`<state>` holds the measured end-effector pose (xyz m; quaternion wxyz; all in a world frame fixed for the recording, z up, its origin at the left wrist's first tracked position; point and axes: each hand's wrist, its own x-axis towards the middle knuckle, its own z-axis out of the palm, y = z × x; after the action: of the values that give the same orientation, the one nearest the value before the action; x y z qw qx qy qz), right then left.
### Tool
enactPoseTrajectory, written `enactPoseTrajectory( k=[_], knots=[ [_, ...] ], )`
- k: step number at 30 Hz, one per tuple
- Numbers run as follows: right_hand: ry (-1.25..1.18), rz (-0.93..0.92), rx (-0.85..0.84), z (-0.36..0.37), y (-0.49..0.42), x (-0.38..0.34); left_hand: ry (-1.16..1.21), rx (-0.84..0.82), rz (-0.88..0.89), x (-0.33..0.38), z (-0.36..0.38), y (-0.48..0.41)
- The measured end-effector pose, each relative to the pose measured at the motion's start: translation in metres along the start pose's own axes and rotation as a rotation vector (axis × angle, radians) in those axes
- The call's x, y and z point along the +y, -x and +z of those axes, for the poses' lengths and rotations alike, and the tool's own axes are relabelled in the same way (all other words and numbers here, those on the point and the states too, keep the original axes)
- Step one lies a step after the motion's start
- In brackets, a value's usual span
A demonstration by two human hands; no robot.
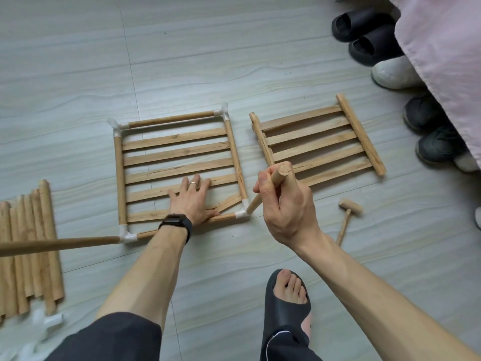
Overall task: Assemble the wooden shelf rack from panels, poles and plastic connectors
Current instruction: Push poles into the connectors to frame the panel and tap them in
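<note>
A slatted wooden panel [177, 157] lies flat on the floor, framed by poles with white plastic connectors [243, 212] at its corners. My left hand [192, 201] presses flat on its front slats, fingers spread. My right hand [283, 204] grips a short wooden pole [279, 173], whose lower end sits in the front right connector. Another pole [59, 244] stands in the front left connector [127, 237] and leans toward the left. A second slatted panel [317, 144] lies to the right without connectors.
A bundle of loose poles [28, 251] lies at the left, with spare white connectors [49, 321] near its front end. A small wooden mallet [348, 214] rests right of my right wrist. Several shoes [364, 29] and a pink cloth [442, 61] crowd the far right. My slippered foot [286, 303] is in front.
</note>
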<state>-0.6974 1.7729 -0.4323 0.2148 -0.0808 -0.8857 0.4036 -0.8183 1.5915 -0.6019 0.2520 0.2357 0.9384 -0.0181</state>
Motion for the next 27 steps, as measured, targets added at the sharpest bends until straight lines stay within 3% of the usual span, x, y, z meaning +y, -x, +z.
enactPoseTrajectory(
  k=[4,16,23,27],
  knots=[
    [0.008,0.012,-0.006,0.004,-0.001,-0.002,-0.191,-0.05,0.121,-0.004,-0.012,-0.011],
    [0.008,-0.001,0.008,0.009,-0.007,-0.003,-0.273,-0.02,0.231,-0.004,-0.017,-0.008],
    [0.019,0.014,0.006,0.009,-0.014,-0.004,-0.128,0.055,0.218,-0.015,-0.011,-0.001],
    [0.015,0.02,0.024,0.012,-0.013,-0.004,-0.044,0.15,0.124,-0.032,0.001,0.018]
  ],
)
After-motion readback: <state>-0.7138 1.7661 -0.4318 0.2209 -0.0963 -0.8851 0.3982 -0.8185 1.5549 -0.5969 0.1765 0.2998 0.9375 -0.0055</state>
